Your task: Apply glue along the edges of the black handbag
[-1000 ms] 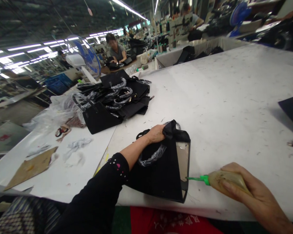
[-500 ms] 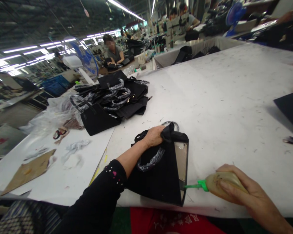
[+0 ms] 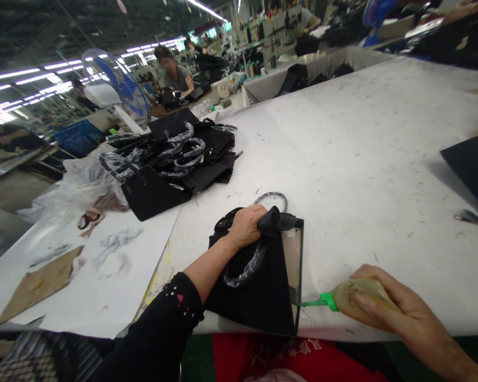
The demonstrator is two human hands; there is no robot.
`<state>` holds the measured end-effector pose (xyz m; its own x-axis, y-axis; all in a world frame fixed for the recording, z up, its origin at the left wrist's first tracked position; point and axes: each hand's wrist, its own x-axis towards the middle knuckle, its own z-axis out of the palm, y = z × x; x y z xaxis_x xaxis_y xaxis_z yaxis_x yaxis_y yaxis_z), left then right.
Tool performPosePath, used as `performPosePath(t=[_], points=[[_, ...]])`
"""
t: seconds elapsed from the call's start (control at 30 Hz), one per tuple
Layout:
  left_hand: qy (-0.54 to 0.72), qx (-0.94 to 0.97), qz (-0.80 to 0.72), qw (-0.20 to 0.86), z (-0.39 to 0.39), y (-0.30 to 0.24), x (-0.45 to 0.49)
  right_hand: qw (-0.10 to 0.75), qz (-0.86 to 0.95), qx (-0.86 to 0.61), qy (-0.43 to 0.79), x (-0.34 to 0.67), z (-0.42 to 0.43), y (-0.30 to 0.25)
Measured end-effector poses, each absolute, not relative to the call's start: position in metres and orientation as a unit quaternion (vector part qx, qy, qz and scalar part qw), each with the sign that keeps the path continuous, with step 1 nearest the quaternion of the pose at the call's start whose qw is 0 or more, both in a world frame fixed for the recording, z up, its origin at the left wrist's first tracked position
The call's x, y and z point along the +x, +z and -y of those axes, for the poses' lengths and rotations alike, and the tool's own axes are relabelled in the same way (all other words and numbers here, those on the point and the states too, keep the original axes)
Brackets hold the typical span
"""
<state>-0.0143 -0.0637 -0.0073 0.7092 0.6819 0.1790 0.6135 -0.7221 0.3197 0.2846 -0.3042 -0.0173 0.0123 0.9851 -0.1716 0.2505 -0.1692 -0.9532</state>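
1. The left hand (image 3: 245, 227) is closed in a fist around a bunched fold of the black fabric handbag (image 3: 258, 289), which lies flat at the near edge of the white bench (image 3: 362, 159). Pulling that flap back towards the left seems to keep the bag's side panel exposed and the whole piece from sliding.
2. The exposed part is a pale, greyish strip along the bag's right edge (image 3: 292, 254), framed by a narrow black border. It faces up and runs from far to near.
3. The right hand (image 3: 386, 310) is wrapped around a soft, yellowish squeeze bottle with a green nozzle (image 3: 356, 300), fingers curled over it and thumb on the near side. The grip looks firm, as if pressing the contents out.
4. The nozzle tip (image 3: 306, 304) points left and meets the near end of the pale strip, so the bottle lies just right of the bag, low and almost level with the bench.
5. A plastic-wrapped black handle (image 3: 245, 268) loops out beneath the left wrist, resting on the bag's face.
6. Farther off to the left sits a pile of similar black bags with wrapped handles (image 3: 175, 159), well apart from both hands. A blue fan (image 3: 121, 87) stands beyond it, and a person works at a far bench.
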Motion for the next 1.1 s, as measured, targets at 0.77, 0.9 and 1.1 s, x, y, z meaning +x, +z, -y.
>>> performPosePath(t=[0.77, 0.9, 1.1], points=[[0.169, 0.925, -0.329, 0.084, 0.066, -0.014, -0.018, 0.401, 0.547, -0.526, 0.513, 0.272, 0.313, -0.004], [0.176, 0.926, -0.324, 0.082, 0.065, -0.015, -0.019, 0.429, 0.556, -0.544, 0.459, 0.272, 0.315, -0.002], [0.194, 0.927, -0.312, 0.079, 0.065, -0.016, -0.02, 0.424, 0.515, -0.517, 0.537, 0.271, 0.316, 0.0]])
